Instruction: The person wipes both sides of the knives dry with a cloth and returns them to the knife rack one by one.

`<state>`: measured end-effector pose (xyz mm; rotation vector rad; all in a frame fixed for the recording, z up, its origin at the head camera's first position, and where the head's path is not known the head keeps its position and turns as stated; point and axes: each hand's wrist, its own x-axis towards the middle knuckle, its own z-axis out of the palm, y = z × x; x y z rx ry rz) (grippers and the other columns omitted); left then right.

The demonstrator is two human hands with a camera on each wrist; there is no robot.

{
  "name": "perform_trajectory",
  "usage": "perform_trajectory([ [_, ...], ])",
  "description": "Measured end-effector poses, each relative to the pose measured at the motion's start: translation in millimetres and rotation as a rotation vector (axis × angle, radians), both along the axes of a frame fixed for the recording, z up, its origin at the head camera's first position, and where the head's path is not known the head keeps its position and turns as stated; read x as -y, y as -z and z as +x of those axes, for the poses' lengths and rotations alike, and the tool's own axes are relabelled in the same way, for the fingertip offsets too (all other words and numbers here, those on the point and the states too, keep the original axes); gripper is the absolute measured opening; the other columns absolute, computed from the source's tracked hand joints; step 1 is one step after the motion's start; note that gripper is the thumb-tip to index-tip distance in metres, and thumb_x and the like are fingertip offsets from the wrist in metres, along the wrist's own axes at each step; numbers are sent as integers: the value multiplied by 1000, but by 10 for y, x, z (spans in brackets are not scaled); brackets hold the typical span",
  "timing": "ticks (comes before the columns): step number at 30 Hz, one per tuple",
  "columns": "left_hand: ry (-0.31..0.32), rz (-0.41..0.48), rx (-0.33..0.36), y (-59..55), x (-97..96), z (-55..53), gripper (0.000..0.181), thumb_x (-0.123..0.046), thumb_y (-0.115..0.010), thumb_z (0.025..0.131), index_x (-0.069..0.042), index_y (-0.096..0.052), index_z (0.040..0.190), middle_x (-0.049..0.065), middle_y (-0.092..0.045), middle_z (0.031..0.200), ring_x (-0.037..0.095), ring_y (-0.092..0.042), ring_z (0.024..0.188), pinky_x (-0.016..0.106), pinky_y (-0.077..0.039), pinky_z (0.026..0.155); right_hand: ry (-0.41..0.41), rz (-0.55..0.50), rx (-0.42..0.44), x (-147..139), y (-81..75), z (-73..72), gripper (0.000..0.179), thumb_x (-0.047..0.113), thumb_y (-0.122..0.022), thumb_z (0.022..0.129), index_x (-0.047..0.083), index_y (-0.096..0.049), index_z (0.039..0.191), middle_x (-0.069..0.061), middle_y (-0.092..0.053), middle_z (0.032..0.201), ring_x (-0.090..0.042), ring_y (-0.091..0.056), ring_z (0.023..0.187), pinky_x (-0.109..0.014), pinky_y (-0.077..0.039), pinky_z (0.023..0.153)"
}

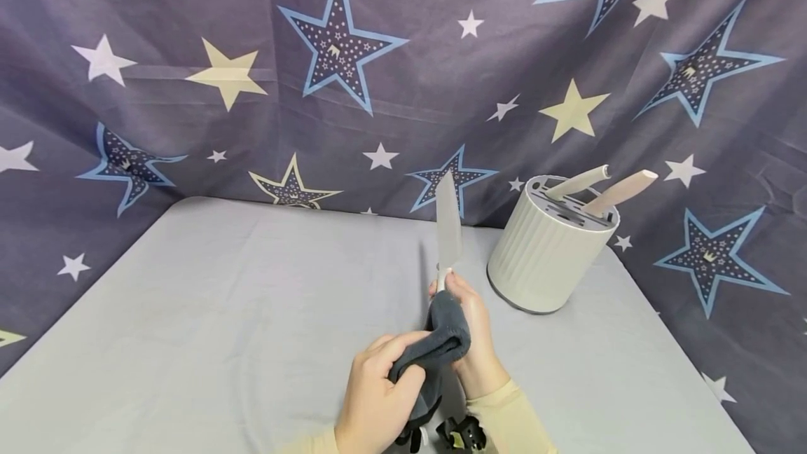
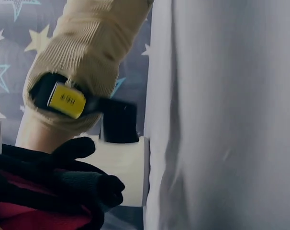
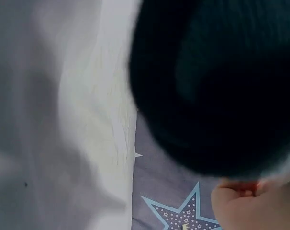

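Note:
A kitchen knife (image 1: 449, 223) stands with its blade pointing up and away, above the middle of the table. My right hand (image 1: 477, 342) grips it low, around the handle, which is mostly hidden by a dark grey cloth (image 1: 446, 324). My left hand (image 1: 381, 387) pinches a fold of this cloth between thumb and fingers, just below the blade. In the left wrist view the bunched cloth (image 2: 78, 184) shows beside the right sleeve (image 2: 87, 57). The cloth (image 3: 221, 96) fills much of the right wrist view, blurred, with fingers (image 3: 226, 199) below it.
A ribbed cream knife block (image 1: 542, 251) stands on the right of the table, with a cream handle (image 1: 576, 183) and a pinkish handle (image 1: 621, 193) sticking out of its slotted top. A grey cloth covers the table (image 1: 189, 321). Behind hangs a star-patterned curtain (image 1: 416, 76).

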<state>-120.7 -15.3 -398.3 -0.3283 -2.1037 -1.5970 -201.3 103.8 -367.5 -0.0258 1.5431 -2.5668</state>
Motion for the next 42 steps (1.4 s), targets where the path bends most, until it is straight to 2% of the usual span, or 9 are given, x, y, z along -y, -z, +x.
perform_trajectory([
  [5,-6,2,-132,86,-35,27,56,10,-64,71,-26,-74,113,-9,-72,93,3,-60,77,19,-50,63,-6,76,3,-29,13,-25,33,24,-29,108,11,-56,94,5,-57,80,-5,-54,67,-15,-44,60],
  [9,-20,5,-233,124,-74,20,59,11,-65,69,-19,-72,119,-2,-74,108,10,-66,94,18,-53,80,-22,71,-59,-29,6,-9,35,23,-30,108,8,-59,96,4,-60,78,-5,-57,66,-15,-46,61],
  [13,-35,16,-269,130,-113,15,59,12,-66,70,-15,-70,122,2,-73,115,15,-67,102,18,-52,87,-13,131,-75,-27,5,-2,40,26,-31,107,6,-65,100,2,-64,78,-8,-57,66,-19,-47,62],
  [17,-74,11,-270,120,-128,-2,56,11,-66,71,-16,-71,121,0,-74,111,14,-68,99,20,-54,85,-15,145,-26,-32,21,-2,43,27,-29,107,-1,-57,123,2,-68,88,-9,-59,71,-20,-48,66],
  [21,-109,25,-237,106,-122,-24,54,10,-66,73,-16,-71,120,0,-74,106,13,-69,95,25,-56,80,-24,173,-37,-39,52,6,45,26,-33,106,-4,-48,136,1,-71,106,-8,-65,83,-19,-51,70],
  [28,-110,160,5,24,-61,-128,47,8,-64,78,-14,-72,118,2,-74,111,12,-70,98,26,-58,80,-46,157,11,21,100,25,40,20,-41,102,1,-61,130,-10,-64,125,-20,-65,105,-26,-54,85],
  [35,-117,179,-20,-11,4,-262,51,9,-59,78,-14,-70,122,3,-73,115,11,-69,100,21,-56,84,-14,191,-14,51,100,62,47,24,-44,104,5,-47,146,-9,-44,153,-14,-52,129,-19,-48,99],
  [39,-141,151,-26,-39,36,-335,49,7,-59,78,-15,-71,121,2,-74,113,11,-69,98,22,-56,83,-27,179,-43,79,105,82,45,23,-39,105,5,-46,146,-10,-45,152,-15,-50,132,-21,-48,100],
  [42,-158,130,-13,-67,63,-399,48,4,-60,79,-15,-71,121,2,-74,113,11,-69,97,25,-56,82,-17,212,-57,101,108,109,43,25,-36,106,6,-53,142,-8,-58,138,-12,-60,118,-21,-52,92],
])
